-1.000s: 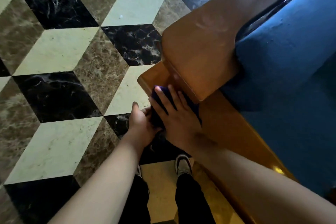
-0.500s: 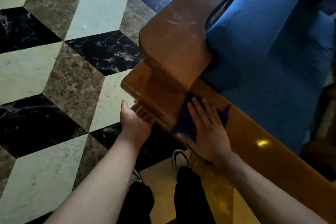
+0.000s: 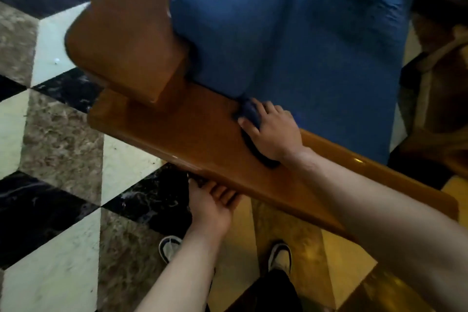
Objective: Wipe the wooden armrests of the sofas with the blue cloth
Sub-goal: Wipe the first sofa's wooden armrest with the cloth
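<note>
A glossy wooden armrest point(image 3: 192, 139) runs from centre left toward the lower right, with a raised wooden block point(image 3: 121, 40) above it. My right hand point(image 3: 273, 134) lies flat on the armrest's top and presses the dark blue cloth point(image 3: 249, 113) against the wood, next to the blue sofa cushion point(image 3: 298, 40). Most of the cloth is hidden under my palm. My left hand point(image 3: 212, 208) cups the armrest's lower outer edge from below, fingers curled against the wood.
The floor point(image 3: 55, 139) has a cube pattern of cream, brown and black marble tiles. My two shoes point(image 3: 278, 256) stand just below the armrest. Dark wooden furniture point(image 3: 438, 99) stands at the right beyond the blue seat.
My right hand has slid the cloth along the armrest away from its rounded end, toward the blue seat. My left hand followed along the outer edge. The view swung right.
</note>
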A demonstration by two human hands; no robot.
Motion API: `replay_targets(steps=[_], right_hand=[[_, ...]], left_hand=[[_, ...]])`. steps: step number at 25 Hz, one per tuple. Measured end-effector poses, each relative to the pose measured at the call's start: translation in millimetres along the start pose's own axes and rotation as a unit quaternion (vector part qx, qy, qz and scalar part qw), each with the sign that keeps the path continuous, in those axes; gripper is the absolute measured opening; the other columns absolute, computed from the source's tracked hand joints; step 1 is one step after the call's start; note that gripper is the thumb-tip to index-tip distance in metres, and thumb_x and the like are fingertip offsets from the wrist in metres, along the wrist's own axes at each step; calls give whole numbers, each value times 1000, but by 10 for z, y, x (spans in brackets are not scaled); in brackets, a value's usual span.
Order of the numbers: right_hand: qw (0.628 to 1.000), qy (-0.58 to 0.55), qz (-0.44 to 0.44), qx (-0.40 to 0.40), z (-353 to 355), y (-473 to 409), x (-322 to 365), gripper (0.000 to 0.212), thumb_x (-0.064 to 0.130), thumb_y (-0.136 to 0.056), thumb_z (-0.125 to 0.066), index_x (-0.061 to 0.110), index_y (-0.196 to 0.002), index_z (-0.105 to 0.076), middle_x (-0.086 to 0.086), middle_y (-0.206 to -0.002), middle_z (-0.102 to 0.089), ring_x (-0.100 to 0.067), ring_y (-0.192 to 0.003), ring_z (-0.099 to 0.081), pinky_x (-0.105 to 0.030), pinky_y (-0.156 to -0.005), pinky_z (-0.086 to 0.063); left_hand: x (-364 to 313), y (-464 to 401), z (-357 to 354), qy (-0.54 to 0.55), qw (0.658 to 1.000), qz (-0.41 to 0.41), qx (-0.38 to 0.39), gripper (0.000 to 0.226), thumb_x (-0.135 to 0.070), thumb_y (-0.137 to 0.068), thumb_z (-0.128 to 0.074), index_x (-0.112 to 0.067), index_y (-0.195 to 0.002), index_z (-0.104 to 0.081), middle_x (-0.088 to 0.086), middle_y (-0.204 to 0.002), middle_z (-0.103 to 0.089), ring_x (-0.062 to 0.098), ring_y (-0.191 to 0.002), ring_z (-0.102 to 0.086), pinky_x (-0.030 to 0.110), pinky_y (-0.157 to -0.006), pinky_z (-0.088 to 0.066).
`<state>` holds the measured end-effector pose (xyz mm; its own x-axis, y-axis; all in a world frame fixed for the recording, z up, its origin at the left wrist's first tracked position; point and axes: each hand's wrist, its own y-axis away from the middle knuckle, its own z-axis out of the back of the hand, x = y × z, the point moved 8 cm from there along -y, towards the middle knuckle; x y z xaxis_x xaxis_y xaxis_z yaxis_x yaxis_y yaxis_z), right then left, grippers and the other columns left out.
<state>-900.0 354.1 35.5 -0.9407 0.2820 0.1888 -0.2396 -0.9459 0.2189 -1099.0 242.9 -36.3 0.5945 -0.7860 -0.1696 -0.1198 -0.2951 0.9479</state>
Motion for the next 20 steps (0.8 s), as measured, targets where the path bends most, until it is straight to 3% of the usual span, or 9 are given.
replay_targets(steps=[2,6,8,11,13,15,17,20], right_hand=[[1000,-7,-14,4,60,389,-758,66,72,-101,-29,34,-152,-46,-3,-133,-66,-29,-120,-61,-46,-102,-44],[977,-14,-208,-53,285,1594,-2540,58,66,-99,-33,21,-116,-65,-9,-108,-68,-35,-104,-62,-49,-96,-43],[960,-6,-273,-57,299,1758,-2995,57,63,-103,-35,15,-104,-66,-15,-104,-68,-41,-100,-62,-50,-92,-43],[926,-30,-370,-69,313,1886,-3537,61,58,-105,-40,6,-107,-71,-25,-110,-72,-47,-107,-65,-51,-94,-45],[859,-154,-483,-74,242,2222,-3983,68,62,-104,-39,4,-124,-69,-27,-126,-68,-47,-120,-62,-50,-103,-45],[727,-353,-581,-98,27,2694,-4226,73,63,-104,-41,3,-143,-57,-25,-144,-60,-43,-132,-56,-47,-113,-40],[623,-489,-594,-141,-253,3092,-4085,74,62,-105,-42,4,-151,-49,-18,-146,-58,-38,-134,-55,-46,-116,-40],[599,-541,-566,-169,-571,3548,-3700,67,67,-101,-49,12,-139,-56,-5,-124,-67,-29,-113,-64,-38,-90,-49]], left_hand=[[326,-13,-126,-24,1000,2,-12,58,-61,-99,-38,-16,-117,-71,19,-114,-75,39,-105,-68,51,-89,-55],[1007,68,-333,-35,998,7,-43,52,-55,-98,-40,-19,-118,-72,18,-116,-75,40,-107,-69,58,-100,-51],[1256,96,-313,-33,998,7,-53,49,-50,-99,-41,-17,-118,-72,18,-118,-74,40,-108,-69,56,-99,-51],[1499,170,-257,4,998,10,-67,53,-53,-99,-41,-12,-115,-71,20,-119,-72,38,-106,-68,51,-93,-53],[1517,179,-199,18,997,7,-73,59,-57,-99,-37,-10,-115,-69,22,-118,-70,40,-105,-66,53,-91,-51],[1504,164,-176,12,998,1,-68,63,-60,-99,-33,-9,-116,-67,22,-116,-69,41,-103,-66,56,-90,-50],[1524,134,-192,5,998,1,-64,64,-60,-99,-32,-10,-116,-68,22,-116,-70,41,-103,-67,54,-83,-52],[1598,96,-141,22,998,7,-65,63,-60,-98,-34,-11,-115,-69,21,-117,-71,40,-104,-67,52,-77,-53]])
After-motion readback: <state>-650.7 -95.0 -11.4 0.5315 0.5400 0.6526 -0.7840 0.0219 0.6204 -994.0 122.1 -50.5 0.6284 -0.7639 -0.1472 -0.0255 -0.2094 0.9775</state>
